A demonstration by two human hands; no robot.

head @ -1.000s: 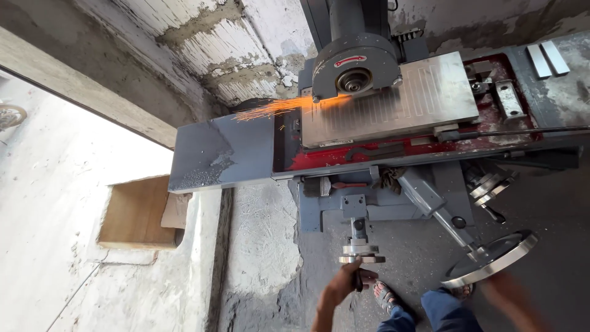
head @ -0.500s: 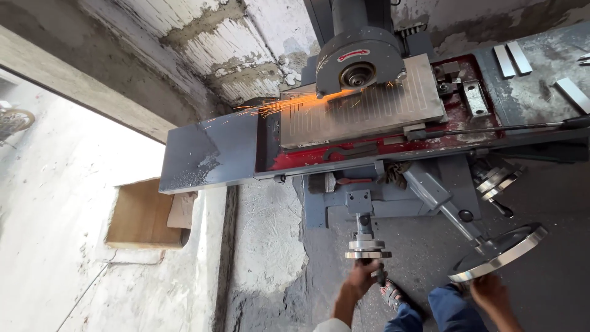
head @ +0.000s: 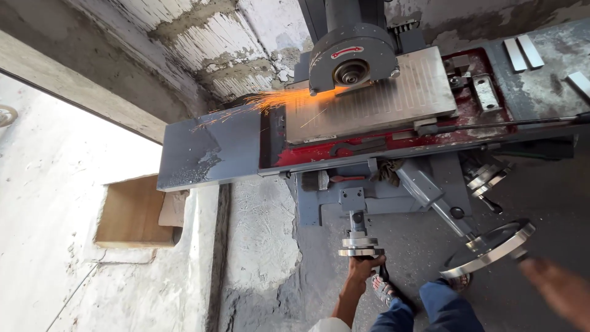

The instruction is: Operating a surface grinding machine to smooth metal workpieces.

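I look down on a surface grinding machine. Its guarded grinding wheel throws orange sparks to the left over the ribbed steel table. My left hand grips the small chrome handwheel at the front of the machine. My right hand is blurred at the lower right, just beside the large chrome handwheel; whether it touches the wheel is unclear. My legs in blue trousers and a sandalled foot show at the bottom.
A grey splash guard plate sticks out left of the table. Flat metal bars lie on the machine's right side. A rough concrete wall stands behind. A cardboard box sits at the left on the pale floor.
The machine table has shifted to the right under the wheel, and the sparks keep flying left. My right hand has blurred toward the right of the large handwheel. My left hand stays on the small handwheel.
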